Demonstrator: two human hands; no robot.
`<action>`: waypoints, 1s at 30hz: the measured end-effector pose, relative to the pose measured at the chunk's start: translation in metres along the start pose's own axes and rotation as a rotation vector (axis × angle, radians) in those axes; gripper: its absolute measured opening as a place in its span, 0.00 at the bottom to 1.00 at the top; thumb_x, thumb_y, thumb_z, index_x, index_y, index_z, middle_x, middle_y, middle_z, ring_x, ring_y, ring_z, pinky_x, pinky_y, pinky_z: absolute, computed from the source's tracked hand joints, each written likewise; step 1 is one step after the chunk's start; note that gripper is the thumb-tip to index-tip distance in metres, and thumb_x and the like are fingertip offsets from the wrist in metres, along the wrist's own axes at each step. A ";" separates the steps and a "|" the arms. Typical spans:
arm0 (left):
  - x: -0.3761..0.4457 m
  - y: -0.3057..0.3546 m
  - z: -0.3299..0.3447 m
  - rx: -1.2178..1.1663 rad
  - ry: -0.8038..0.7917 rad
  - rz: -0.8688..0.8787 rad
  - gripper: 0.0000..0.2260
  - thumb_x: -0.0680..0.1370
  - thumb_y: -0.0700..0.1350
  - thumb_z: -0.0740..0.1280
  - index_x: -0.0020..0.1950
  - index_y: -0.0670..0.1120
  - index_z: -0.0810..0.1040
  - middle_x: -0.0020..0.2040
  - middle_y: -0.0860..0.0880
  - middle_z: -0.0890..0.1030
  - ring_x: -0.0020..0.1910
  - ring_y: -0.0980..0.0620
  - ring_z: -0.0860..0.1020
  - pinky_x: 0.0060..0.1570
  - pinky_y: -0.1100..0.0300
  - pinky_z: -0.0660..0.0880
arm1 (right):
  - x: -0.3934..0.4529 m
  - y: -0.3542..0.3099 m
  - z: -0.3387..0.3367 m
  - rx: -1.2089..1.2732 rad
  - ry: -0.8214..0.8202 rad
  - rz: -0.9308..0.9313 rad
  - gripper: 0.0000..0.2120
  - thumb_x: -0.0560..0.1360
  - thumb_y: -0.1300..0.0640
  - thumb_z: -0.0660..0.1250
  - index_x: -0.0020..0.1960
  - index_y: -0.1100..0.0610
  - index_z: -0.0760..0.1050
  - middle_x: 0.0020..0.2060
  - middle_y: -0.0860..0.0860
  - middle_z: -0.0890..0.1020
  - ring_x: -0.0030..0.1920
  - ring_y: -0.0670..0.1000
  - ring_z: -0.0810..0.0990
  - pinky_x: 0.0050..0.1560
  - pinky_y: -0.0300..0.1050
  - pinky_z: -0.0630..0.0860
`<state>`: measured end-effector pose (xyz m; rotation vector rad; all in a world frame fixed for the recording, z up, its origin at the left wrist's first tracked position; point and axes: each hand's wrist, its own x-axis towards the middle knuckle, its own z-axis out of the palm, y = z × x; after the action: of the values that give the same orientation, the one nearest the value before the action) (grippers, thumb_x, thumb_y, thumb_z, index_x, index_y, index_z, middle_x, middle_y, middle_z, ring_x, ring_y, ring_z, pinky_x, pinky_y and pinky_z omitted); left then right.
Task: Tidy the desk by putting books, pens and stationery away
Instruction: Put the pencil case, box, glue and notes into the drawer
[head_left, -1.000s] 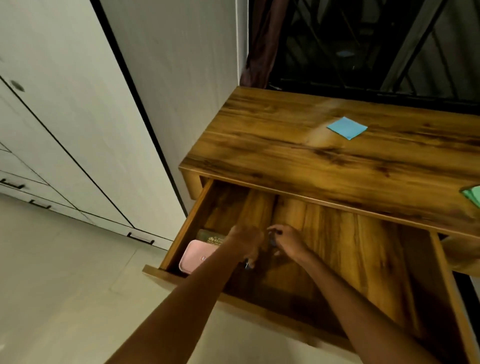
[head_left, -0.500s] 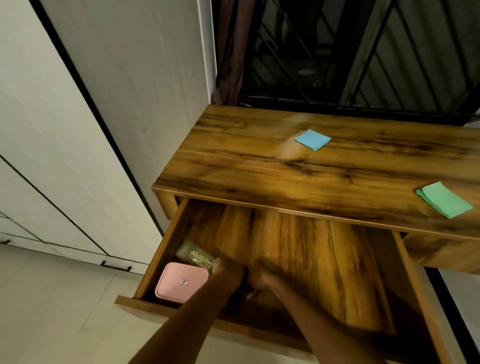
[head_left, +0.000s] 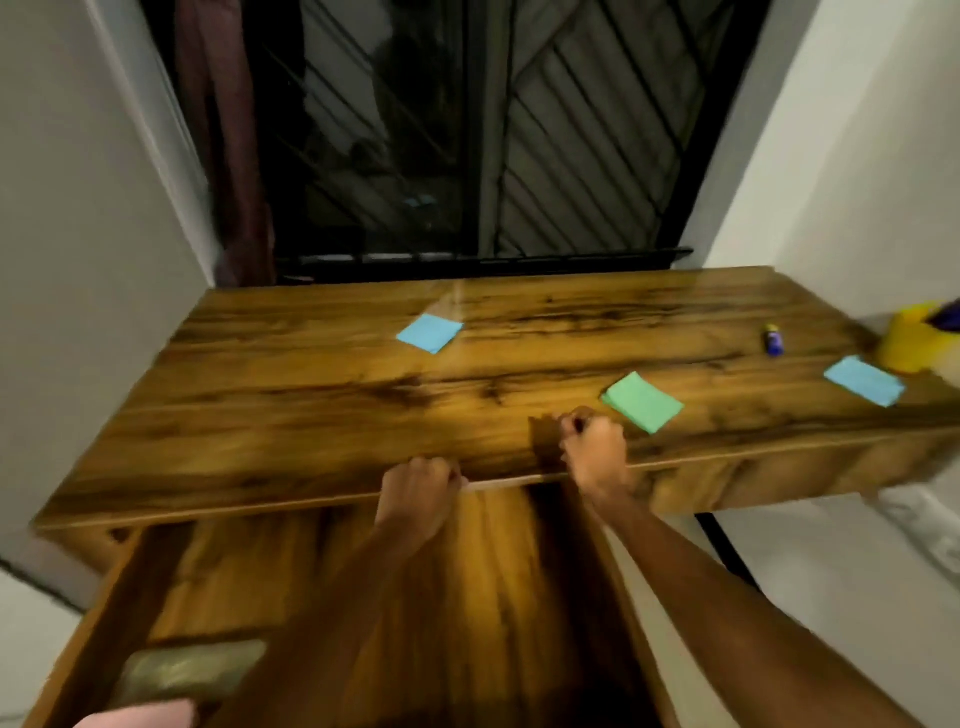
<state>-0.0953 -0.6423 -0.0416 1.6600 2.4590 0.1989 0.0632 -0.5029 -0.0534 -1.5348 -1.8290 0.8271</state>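
Both my hands have risen from the drawer (head_left: 156, 582) to the desk (head_left: 322, 405) edge: left hand (head_left: 418, 491) and right hand (head_left: 595, 447) fisted, apparently empty, near the green notepad (head_left: 642, 401).

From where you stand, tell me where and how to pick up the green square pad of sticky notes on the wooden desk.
Pinch the green square pad of sticky notes by its near corner, coming from the front edge with the right hand just beside it. It lies flat on the wooden desk, so lift an edge first.

Flat green notepad (head_left: 642, 401) near desk edge (head_left: 311, 501)
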 end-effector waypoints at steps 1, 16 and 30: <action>0.012 0.017 0.002 -0.004 0.040 0.016 0.14 0.81 0.54 0.56 0.60 0.53 0.76 0.59 0.49 0.80 0.59 0.48 0.77 0.54 0.55 0.73 | 0.024 0.011 -0.023 -0.056 0.079 -0.008 0.12 0.77 0.52 0.63 0.46 0.60 0.80 0.42 0.62 0.84 0.45 0.62 0.82 0.48 0.56 0.79; 0.237 0.203 0.042 -0.313 0.262 0.097 0.15 0.77 0.55 0.65 0.60 0.48 0.76 0.57 0.49 0.79 0.56 0.50 0.76 0.53 0.55 0.75 | 0.325 0.167 -0.185 -0.492 0.050 0.334 0.34 0.80 0.56 0.60 0.77 0.45 0.43 0.77 0.62 0.45 0.75 0.66 0.50 0.74 0.61 0.53; 0.289 0.275 0.045 -0.110 -0.526 0.115 0.48 0.64 0.45 0.79 0.76 0.47 0.54 0.76 0.42 0.54 0.73 0.39 0.59 0.67 0.41 0.66 | 0.383 0.201 -0.177 -0.626 0.175 0.164 0.15 0.73 0.61 0.67 0.59 0.64 0.73 0.55 0.64 0.78 0.58 0.65 0.75 0.57 0.52 0.72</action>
<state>0.0577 -0.2711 -0.0478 1.5635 1.9337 -0.0809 0.2673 -0.0836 -0.0790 -2.0835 -1.9477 0.1651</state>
